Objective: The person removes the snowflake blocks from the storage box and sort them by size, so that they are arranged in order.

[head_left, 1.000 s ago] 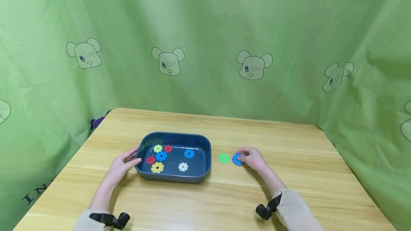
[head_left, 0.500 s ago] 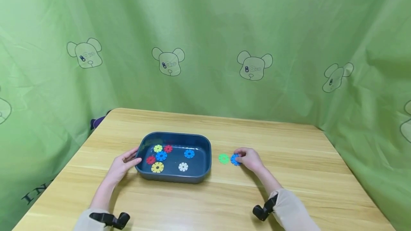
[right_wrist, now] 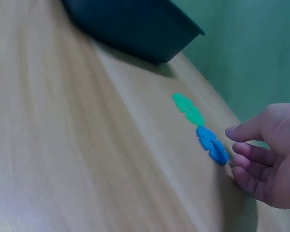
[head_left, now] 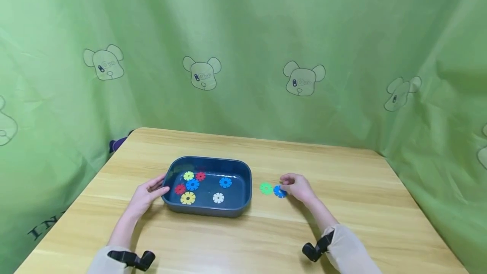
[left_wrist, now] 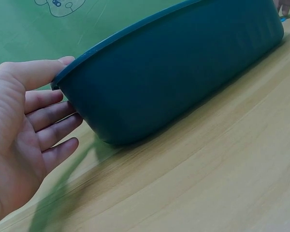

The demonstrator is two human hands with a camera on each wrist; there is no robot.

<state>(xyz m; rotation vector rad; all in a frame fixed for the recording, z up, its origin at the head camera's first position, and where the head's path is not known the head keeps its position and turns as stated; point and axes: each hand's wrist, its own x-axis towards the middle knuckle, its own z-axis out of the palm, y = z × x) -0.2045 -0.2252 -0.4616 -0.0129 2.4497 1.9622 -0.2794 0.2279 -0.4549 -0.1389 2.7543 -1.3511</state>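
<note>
My left hand (head_left: 143, 198) grips the left end of a dark blue plastic basin (left_wrist: 169, 72), thumb over the rim and fingers against the outer wall. On the table to the basin's right lie a green snowflake disc (head_left: 266, 188) and a blue snowflake disc (right_wrist: 212, 146), edge to edge or nearly so. Just right of the blue disc, my right hand (head_left: 299, 187) hovers low with thumb and fingers loosely bent. In the right wrist view nothing sits between those fingers (right_wrist: 249, 162), and a small gap separates them from the disc.
Inside the basin several snowflake discs lie flat: a yellow disc (head_left: 188, 198), a white disc (head_left: 218, 198), a blue disc (head_left: 225, 182), red ones and others. The wooden table (head_left: 342, 172) backs onto a green curtain (head_left: 243, 20).
The blue disc has slid left along the table, up beside the green one. My right hand moved left with it, then let go and drew back slightly right. My left hand stays on the basin.
</note>
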